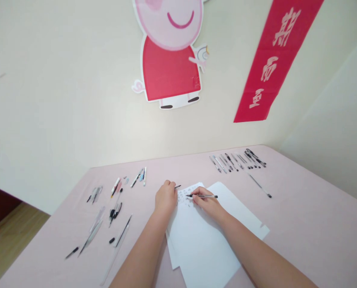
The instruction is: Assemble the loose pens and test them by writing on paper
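My right hand grips a black-tipped pen, its point at the written marks on the top sheet of paper. Rows of small dark handwriting cover the upper part of that sheet. My left hand is closed at the sheet's upper left edge. From its fingers sticks a small dark pen part, mostly hidden, so I cannot tell whether it is a cap or a tip. More white paper lies under and to the right of the written sheet.
Several pens lie in a row at the table's back right, with a single pen before them. At left are scattered pens, caps and pen parts, and correction-pen-like white sticks. The pink table meets a wall behind.
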The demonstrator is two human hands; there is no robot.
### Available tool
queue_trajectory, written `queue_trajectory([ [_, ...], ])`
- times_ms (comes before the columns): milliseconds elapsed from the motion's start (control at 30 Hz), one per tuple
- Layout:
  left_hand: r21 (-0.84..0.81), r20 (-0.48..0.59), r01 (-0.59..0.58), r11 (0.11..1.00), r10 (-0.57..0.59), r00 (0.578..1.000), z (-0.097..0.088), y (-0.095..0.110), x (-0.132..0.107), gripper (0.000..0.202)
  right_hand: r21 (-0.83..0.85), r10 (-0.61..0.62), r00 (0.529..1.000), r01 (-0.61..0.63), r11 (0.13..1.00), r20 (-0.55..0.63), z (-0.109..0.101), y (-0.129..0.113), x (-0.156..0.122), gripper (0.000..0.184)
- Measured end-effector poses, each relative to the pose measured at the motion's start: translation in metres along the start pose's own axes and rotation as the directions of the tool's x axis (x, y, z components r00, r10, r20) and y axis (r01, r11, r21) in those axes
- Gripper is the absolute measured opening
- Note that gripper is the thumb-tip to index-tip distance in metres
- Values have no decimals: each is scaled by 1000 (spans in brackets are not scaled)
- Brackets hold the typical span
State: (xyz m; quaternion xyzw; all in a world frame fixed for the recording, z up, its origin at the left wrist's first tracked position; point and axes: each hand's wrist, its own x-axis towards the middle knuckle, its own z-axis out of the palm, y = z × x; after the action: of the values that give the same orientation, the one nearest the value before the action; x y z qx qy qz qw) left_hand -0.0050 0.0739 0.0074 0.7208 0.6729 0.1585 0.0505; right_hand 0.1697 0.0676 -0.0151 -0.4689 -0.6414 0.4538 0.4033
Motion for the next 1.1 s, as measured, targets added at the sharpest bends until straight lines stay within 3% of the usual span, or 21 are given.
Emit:
queue_trajectory([
  [267,58,-6,-26,998,26,1000,1,2,6,17,11,-14,1000,14,1000,-3,-1,1,2,11],
  [367,-32,-107,-84,996,80,991,-8,3,3,15,64,10,1000,-9,998,-21,-1,-2,2,11],
  [433,-173,-177,-87,981,56,983,-13,4,-3,15,116,28,999,-23,993,-42,-2,-4,1,11],
  [500,-375,-178,-20,927,-51,983,-13,4,-13,15,155,31,998,-21,988,-63,-3,-5,1,12],
  [600,-658,-28,110,745,-170,985,-3,3,-31,16,189,20,996,-4,982,-83,-5,-3,1,12],
  [700,-788,84,206,581,-230,970,13,-2,-43,17,189,7,995,12,982,-97,-6,0,3,12],
  [767,-807,102,222,547,-241,965,22,-6,-46,18,171,-12,995,30,985,-103,-6,1,3,12],
  [900,-773,35,149,617,-193,981,26,-12,-46,18,142,-47,995,60,988,-89,-6,0,1,13],
  [1100,-646,-62,40,762,-104,993,14,-9,-48,17,225,-43,997,55,973,-58,-6,-4,-1,15],
])
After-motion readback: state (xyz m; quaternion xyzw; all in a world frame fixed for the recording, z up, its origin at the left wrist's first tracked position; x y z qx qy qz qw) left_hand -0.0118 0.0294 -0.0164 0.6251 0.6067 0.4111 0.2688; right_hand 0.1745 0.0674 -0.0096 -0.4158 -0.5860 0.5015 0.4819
